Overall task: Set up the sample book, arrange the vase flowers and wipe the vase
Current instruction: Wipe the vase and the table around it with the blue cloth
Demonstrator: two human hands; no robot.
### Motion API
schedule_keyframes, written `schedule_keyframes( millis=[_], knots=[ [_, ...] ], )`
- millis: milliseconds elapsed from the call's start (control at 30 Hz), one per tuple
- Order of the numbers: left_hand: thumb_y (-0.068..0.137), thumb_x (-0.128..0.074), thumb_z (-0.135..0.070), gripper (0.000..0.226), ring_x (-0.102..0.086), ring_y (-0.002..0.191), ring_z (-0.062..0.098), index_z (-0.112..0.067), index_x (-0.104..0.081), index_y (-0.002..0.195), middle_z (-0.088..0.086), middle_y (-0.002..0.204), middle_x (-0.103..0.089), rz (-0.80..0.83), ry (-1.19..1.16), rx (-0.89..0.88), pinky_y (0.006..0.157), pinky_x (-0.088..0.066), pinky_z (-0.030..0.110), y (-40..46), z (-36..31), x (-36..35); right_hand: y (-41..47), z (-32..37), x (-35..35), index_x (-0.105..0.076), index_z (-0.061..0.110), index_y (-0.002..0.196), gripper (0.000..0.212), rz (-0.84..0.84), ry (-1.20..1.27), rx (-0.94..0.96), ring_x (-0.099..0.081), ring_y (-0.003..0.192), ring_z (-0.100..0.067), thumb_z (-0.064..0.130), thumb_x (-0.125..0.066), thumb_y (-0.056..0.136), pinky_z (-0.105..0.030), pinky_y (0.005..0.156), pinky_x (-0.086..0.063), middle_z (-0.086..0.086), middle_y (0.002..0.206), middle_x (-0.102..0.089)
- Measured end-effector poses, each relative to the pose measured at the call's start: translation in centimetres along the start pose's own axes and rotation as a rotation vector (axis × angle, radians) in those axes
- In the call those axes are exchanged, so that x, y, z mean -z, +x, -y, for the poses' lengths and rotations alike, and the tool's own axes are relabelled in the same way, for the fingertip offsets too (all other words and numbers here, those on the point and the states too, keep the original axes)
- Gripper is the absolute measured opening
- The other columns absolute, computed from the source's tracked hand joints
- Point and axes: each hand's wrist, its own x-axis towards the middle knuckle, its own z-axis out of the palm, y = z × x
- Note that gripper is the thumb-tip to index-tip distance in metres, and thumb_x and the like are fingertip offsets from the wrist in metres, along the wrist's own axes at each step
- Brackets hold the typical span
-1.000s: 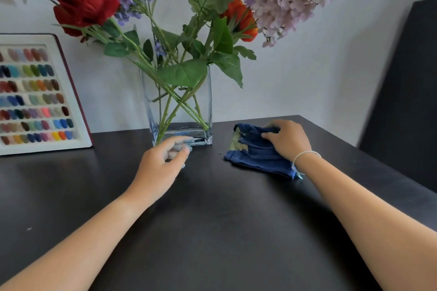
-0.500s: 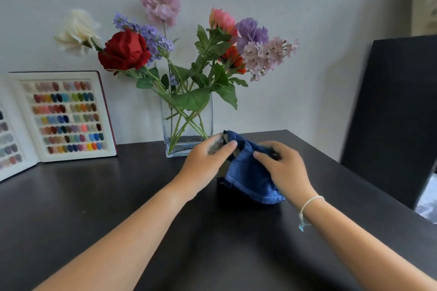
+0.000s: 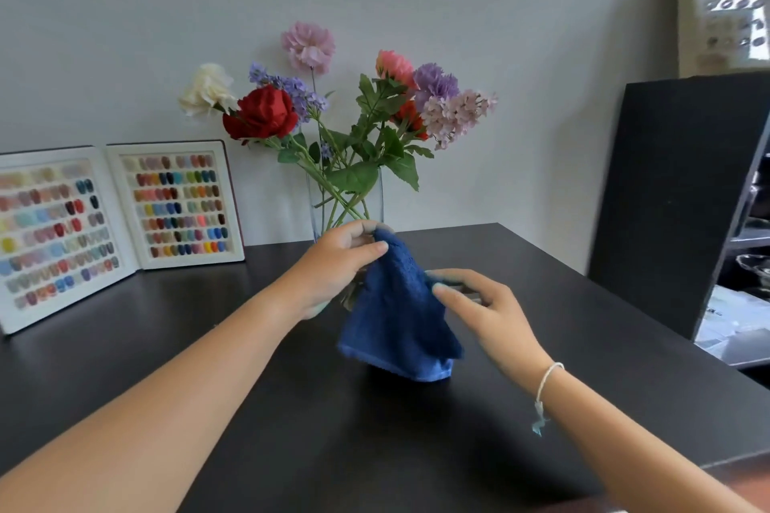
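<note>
The left hand [image 3: 333,267] pinches the top corner of a blue cloth [image 3: 396,317] between thumb and curled fingers, lifting it so the cloth hangs point-up with its long axis running up and down and its lower hem just above or on the black table [image 3: 291,429]; which cannot be told. The right hand [image 3: 487,312] touches the cloth's right edge with fingers nearly straight, holding nothing. Right behind the cloth stands a clear glass vase [image 3: 346,204], upright, its flowers [image 3: 346,104] fanning upward and outward against the wall. Left of it, an open sample book [image 3: 116,217] stands propped on the table, its pages facing forward.
</note>
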Motion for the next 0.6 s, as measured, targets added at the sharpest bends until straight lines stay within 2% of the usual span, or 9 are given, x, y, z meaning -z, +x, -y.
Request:
schedule_keyframes(
  millis=[67,133,200,267,333,433,500,600],
  knots=[
    [0.091,-0.047,-0.007,0.02,-0.058,0.095,0.017,-0.021,-0.06,0.098,0.003,0.098,-0.063,0.015,-0.007,0.006,0.083,-0.045,0.032,-0.8,-0.7,0.7,-0.3,0.4,0.3,-0.066,0.027,0.102,0.021,-0.008,-0.009,-0.009,-0.058,0.094,-0.006,0.017,-0.059,0.084,-0.01,0.076,-0.044,0.005,0.106,-0.067],
    [0.092,-0.046,-0.006,0.022,-0.058,0.092,0.014,-0.022,-0.059,0.099,0.002,0.096,-0.062,0.029,-0.016,0.002,0.077,-0.048,0.028,-1.5,-1.4,1.4,-0.4,0.5,0.3,-0.06,0.03,0.111,0.03,0.05,-0.11,-0.01,-0.051,0.106,-0.006,0.017,-0.059,0.085,-0.016,0.085,-0.039,0.011,0.117,-0.06],
    [0.092,-0.045,-0.004,0.023,-0.059,0.087,0.012,-0.022,-0.059,0.097,0.001,0.094,-0.062,0.05,-0.006,-0.009,0.068,-0.05,0.021,-2.2,-2.2,2.1,-0.5,0.7,0.1,-0.054,0.033,0.118,0.039,0.143,-0.156,-0.021,-0.044,0.112,-0.002,0.016,-0.06,0.083,-0.019,0.092,-0.032,0.014,0.123,-0.054],
    [0.092,-0.044,-0.003,0.025,-0.059,0.086,0.012,-0.022,-0.059,0.095,0.001,0.093,-0.061,0.069,0.017,-0.017,0.067,-0.05,0.021,-2.7,-3.1,2.8,-0.5,0.8,-0.4,-0.052,0.033,0.12,0.043,0.228,-0.134,-0.057,-0.044,0.114,0.0,0.015,-0.061,0.082,-0.021,0.098,-0.031,0.013,0.125,-0.053],
    [0.092,-0.043,-0.003,0.025,-0.058,0.085,0.01,-0.023,-0.059,0.094,0.001,0.092,-0.06,0.079,0.046,-0.027,0.069,-0.05,0.021,-3.1,-4.0,3.5,-0.3,1.1,-1.1,-0.057,0.025,0.115,0.037,0.316,-0.059,-0.092,-0.053,0.111,-0.007,0.01,-0.061,0.081,-0.025,0.1,-0.037,0.005,0.119,-0.061],
    [0.092,-0.044,-0.004,0.027,-0.06,0.082,0.007,-0.025,-0.06,0.091,-0.001,0.089,-0.062,0.075,0.097,-0.04,0.068,-0.051,0.02,-3.7,-5.2,4.5,-0.3,1.5,-1.9,-0.067,0.01,0.095,0.015,0.388,0.01,-0.092,-0.06,0.091,-0.013,0.008,-0.063,0.081,-0.031,0.094,-0.044,-0.005,0.096,-0.068],
    [0.092,-0.045,-0.005,0.027,-0.06,0.082,0.006,-0.026,-0.06,0.089,-0.002,0.089,-0.063,0.066,0.162,-0.044,0.067,-0.052,0.019,-4.2,-5.9,5.3,-0.3,1.8,-2.0,-0.068,0.01,0.084,0.006,0.387,0.005,-0.063,-0.06,0.085,-0.012,0.012,-0.065,0.08,-0.031,0.092,-0.045,-0.005,0.089,-0.068],
    [0.092,-0.047,-0.007,0.026,-0.059,0.081,0.007,-0.029,-0.06,0.088,-0.003,0.088,-0.063,0.02,0.315,-0.056,0.066,-0.052,0.018,-4.9,-6.5,6.6,0.0,2.4,-1.6,-0.068,0.016,0.078,0.005,0.33,0.013,-0.024,-0.059,0.083,-0.01,0.015,-0.064,0.08,-0.025,0.087,-0.044,-0.002,0.086,-0.068]
  ],
)
